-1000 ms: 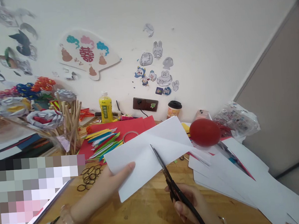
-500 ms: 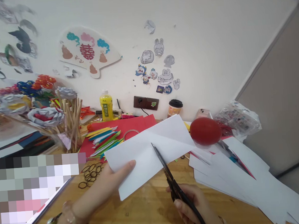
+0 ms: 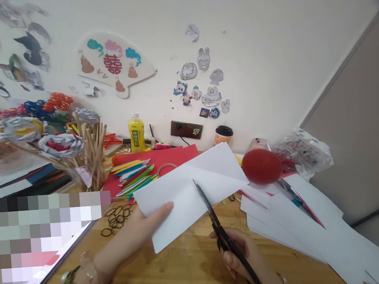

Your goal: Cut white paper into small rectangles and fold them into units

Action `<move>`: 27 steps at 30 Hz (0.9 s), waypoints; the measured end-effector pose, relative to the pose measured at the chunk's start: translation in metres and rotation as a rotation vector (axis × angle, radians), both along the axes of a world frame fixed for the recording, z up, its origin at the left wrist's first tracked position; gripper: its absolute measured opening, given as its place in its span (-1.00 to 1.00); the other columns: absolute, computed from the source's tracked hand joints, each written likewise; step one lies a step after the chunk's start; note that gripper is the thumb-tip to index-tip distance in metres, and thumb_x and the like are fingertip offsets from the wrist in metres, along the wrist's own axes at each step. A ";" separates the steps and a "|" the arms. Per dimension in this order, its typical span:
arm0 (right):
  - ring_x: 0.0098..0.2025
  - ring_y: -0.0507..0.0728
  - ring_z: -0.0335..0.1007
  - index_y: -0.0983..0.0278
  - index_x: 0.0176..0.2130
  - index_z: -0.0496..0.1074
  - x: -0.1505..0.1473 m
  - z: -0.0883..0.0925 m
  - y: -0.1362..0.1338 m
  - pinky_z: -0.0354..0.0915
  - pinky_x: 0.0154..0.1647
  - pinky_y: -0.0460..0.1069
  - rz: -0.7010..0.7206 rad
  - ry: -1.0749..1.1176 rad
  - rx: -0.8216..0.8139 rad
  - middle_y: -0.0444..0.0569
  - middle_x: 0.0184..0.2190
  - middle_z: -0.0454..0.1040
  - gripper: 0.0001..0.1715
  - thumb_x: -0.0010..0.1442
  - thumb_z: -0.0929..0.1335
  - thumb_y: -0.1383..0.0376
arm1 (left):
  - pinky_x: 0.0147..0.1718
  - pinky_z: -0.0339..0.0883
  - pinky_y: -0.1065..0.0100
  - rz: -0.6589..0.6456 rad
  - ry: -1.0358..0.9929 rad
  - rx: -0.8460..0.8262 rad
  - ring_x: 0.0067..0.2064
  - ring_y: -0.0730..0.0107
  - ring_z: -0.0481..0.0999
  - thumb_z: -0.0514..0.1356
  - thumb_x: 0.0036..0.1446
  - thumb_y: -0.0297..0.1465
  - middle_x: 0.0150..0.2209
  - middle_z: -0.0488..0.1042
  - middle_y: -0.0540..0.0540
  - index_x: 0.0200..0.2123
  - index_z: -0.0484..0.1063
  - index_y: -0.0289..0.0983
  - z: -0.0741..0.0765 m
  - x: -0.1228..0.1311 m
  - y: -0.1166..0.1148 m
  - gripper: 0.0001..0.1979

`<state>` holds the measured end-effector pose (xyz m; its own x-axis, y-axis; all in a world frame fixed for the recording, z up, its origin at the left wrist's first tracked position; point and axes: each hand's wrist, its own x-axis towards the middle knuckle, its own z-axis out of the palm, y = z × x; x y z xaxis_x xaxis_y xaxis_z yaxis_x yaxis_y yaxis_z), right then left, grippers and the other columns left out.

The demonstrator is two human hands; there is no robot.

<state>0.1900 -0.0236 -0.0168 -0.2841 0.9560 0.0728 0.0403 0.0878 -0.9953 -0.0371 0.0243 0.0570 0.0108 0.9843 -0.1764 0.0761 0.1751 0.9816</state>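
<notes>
A white sheet of paper (image 3: 177, 203), folded or layered, is pinched at its lower left by my left hand (image 3: 156, 218), thumb on top and the other fingers hidden beneath. My right hand (image 3: 238, 251) is closed round the handles of black-handled scissors (image 3: 210, 207). Their blades lie across the paper from its near edge, with the tips around its middle; the blades look nearly closed together. Both hands are above the wooden table (image 3: 185, 267).
Left of the paper lie dark rubber bands (image 3: 118, 218) and coloured paper strips (image 3: 136, 176) on red paper (image 3: 171, 154). A red balloon (image 3: 261, 166) and white sheets (image 3: 286, 221) are at right. Behind stand a yellow bottle (image 3: 137, 132), a lidded cup (image 3: 223, 135) and a stick holder (image 3: 92, 174).
The view has shifted very slightly. Both hands, the paper and the scissors keep almost the same places relative to each other.
</notes>
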 end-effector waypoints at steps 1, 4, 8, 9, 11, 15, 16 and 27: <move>-0.72 -0.13 -0.05 0.31 -0.20 0.32 0.000 -0.001 0.000 -0.04 -0.77 -0.19 0.003 0.007 -0.007 -0.25 -0.63 0.07 -0.37 -0.08 0.33 -0.11 | -0.35 0.48 0.34 0.004 0.000 0.001 -0.21 0.14 0.54 0.25 -0.10 -0.22 -0.21 0.55 -0.14 -0.06 0.36 -0.20 0.001 0.000 0.000 -0.52; -0.71 -0.13 -0.05 0.31 -0.20 0.32 0.001 -0.002 -0.001 0.00 -0.76 -0.20 0.000 0.032 -0.014 -0.24 -0.60 0.09 -0.36 -0.10 0.34 -0.11 | -0.34 0.48 0.33 0.006 0.003 -0.001 -0.21 0.13 0.53 0.27 -0.13 -0.24 -0.22 0.55 -0.13 -0.04 0.36 -0.20 0.002 0.002 -0.002 -0.49; -0.71 -0.13 -0.03 0.31 -0.20 0.31 0.000 0.001 -0.001 0.03 -0.76 -0.19 0.000 0.039 -0.011 -0.23 -0.59 0.09 -0.35 -0.11 0.34 -0.12 | -0.32 0.47 0.31 -0.004 0.009 0.013 -0.21 0.13 0.53 0.28 -0.14 -0.24 -0.22 0.55 -0.13 -0.02 0.34 -0.19 0.002 0.003 -0.004 -0.45; -0.71 -0.13 -0.03 0.31 -0.20 0.31 0.000 0.002 -0.001 0.04 -0.75 -0.19 0.005 0.034 -0.010 -0.23 -0.59 0.09 -0.34 -0.11 0.34 -0.13 | -0.32 0.47 0.31 -0.006 0.011 0.012 -0.21 0.13 0.53 0.28 -0.14 -0.25 -0.22 0.55 -0.13 -0.01 0.33 -0.20 0.003 0.003 -0.004 -0.45; -0.71 -0.13 -0.04 0.31 -0.21 0.31 -0.001 0.002 -0.001 0.03 -0.76 -0.19 0.007 0.031 -0.019 -0.23 -0.59 0.09 -0.33 -0.12 0.33 -0.15 | -0.31 0.47 0.31 -0.008 0.018 0.004 -0.21 0.13 0.54 0.28 -0.14 -0.25 -0.22 0.55 -0.14 -0.01 0.33 -0.21 0.003 0.004 -0.005 -0.45; -0.73 -0.13 -0.06 0.30 -0.25 0.30 -0.003 0.002 -0.001 -0.05 -0.78 -0.20 -0.015 0.005 -0.022 -0.25 -0.63 0.07 -0.40 -0.09 0.33 -0.12 | -0.29 0.46 0.33 -0.001 0.021 0.015 -0.19 0.14 0.53 0.27 -0.13 -0.23 -0.20 0.55 -0.13 -0.02 0.34 -0.19 0.002 0.005 -0.004 -0.46; -0.73 -0.13 -0.06 0.30 -0.25 0.29 -0.004 0.002 -0.002 -0.05 -0.77 -0.19 -0.030 -0.010 -0.014 -0.25 -0.62 0.08 -0.43 -0.08 0.33 -0.09 | -0.29 0.46 0.34 -0.001 0.022 0.017 -0.19 0.15 0.53 0.27 -0.13 -0.23 -0.20 0.55 -0.13 -0.02 0.34 -0.19 0.002 0.005 -0.004 -0.47; -0.75 -0.12 -0.03 0.32 -0.31 0.30 -0.009 -0.001 -0.008 -0.07 -0.79 -0.18 -0.132 -0.122 -0.064 -0.24 -0.65 0.12 -0.44 -0.06 0.31 -0.11 | -0.32 0.47 0.34 -0.014 0.004 0.026 -0.21 0.16 0.54 0.27 -0.12 -0.24 -0.22 0.55 -0.11 -0.02 0.33 -0.17 -0.001 0.003 -0.004 -0.47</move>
<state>0.1808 -0.0318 -0.0176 -0.1590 0.9871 -0.0164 0.1676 0.0106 -0.9858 -0.0339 0.0206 0.0555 0.0235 0.9883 -0.1504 0.0820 0.1480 0.9856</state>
